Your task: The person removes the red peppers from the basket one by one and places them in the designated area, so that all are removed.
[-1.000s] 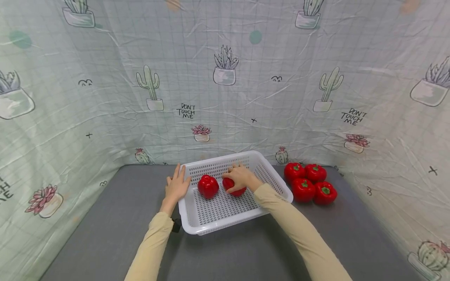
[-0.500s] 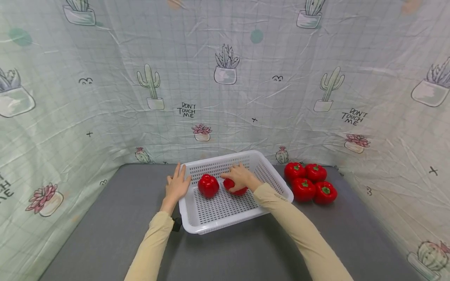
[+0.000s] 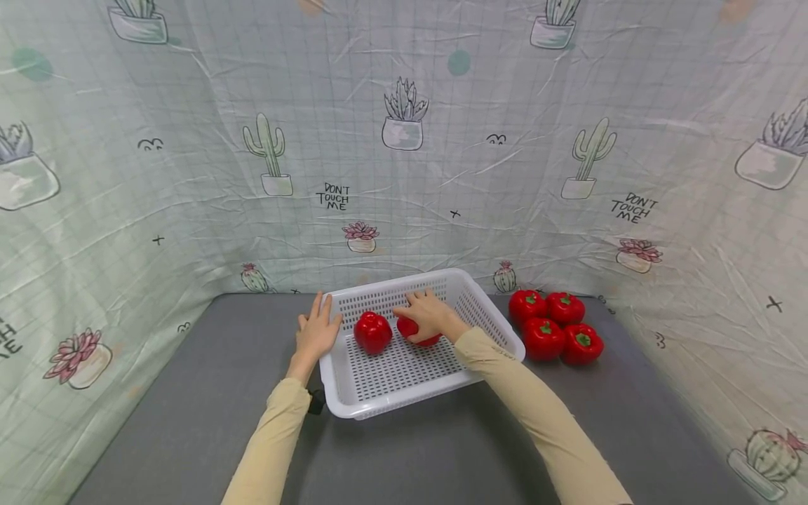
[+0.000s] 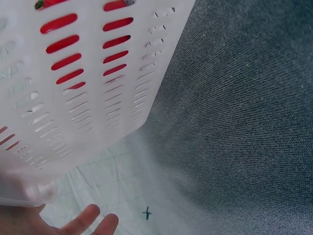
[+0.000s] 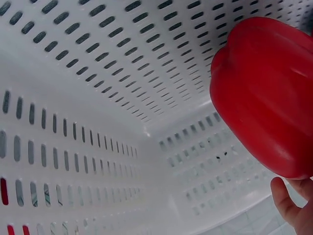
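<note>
A white perforated plastic basket [image 3: 410, 398] stands at an angle on the table. My left hand [image 3: 317, 335] rests along its left rim with fingers straight and spread; in the left wrist view, fingertips [image 4: 105, 225] show past the slotted wall [image 4: 122, 112]. Inside the basket, left of centre, sits a glossy red bell pepper [image 3: 372, 332], no stem showing. To its right my right hand [image 3: 431, 313] grips a second red bell pepper [image 5: 264, 98] from above, thumb and index finger spread about it. The hand covers much of that pepper in the head view.
Right of the basket, several red bell peppers [image 3: 545, 339] with green stems stand in a cluster on the grey table [image 3: 404, 463]. A cactus-print cloth [image 3: 404, 175] hangs behind and at both sides. A small black object [image 3: 317, 402] shows beside my left wrist.
My right hand and its pepper have shifted only slightly, and the index finger reaches a little farther left over it. My left hand and the basket have stayed put.
</note>
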The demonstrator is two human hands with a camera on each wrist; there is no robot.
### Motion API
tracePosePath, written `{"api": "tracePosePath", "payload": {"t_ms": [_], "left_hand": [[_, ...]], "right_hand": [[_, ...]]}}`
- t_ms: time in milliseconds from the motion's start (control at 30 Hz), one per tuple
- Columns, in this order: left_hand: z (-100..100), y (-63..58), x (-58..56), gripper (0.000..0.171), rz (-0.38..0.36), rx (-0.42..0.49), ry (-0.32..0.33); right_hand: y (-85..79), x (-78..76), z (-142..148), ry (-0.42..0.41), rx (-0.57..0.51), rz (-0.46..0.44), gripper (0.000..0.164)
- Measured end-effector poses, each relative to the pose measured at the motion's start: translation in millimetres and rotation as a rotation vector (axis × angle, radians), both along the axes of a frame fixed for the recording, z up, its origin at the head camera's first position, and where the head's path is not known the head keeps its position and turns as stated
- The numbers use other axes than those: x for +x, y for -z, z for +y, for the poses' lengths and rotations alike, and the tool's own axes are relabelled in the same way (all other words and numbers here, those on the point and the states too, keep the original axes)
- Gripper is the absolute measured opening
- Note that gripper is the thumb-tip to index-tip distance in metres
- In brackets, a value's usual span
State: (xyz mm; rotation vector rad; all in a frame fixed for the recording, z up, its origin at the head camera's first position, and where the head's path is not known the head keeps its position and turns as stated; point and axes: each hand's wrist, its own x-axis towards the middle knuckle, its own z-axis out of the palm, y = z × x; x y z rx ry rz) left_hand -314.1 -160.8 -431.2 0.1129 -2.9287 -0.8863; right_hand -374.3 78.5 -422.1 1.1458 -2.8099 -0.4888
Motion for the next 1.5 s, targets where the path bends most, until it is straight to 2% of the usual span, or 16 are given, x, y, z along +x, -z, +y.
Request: {"api": "tracePosePath", "payload": {"t_ms": [133,433,667,900,1167,1500], "left_hand": [[-0.6,-0.2,-0.4,0.058,0.003,0.0,0.0],[-1.3,0.5,-0.3,0.058,0.007,-0.007,-0.003],[-0.8,3.0,0.2,0.058,0.012,-0.003,-0.003],[-0.9,2.4,0.1,0.058,0.017,-0.001,0.004],[-1.0,1.8,-0.7,0.058,0.004,-0.002,0.013],[-1.0,2.1,-0.2,0.058,-0.005,-0.009,0.008]], "right_hand": [[-3.1,1.7,0.3,-0.02,-0.044,0.011,0.065],[-15.2,8.1,-1.2,-0.121,-0.082,0.089,0.059],[-29.3,21.8,-1.5,-0.148,-0.125,0.069,0.058],[-43.6,36.1,2.7,-0.21,-0.143,0.109,0.06],[-61.6,54.1,12.3,-0.245,-0.199,0.127,0.06],[-66.8,74.6,35.3,-0.254,-0.228,0.196,0.057]]}}
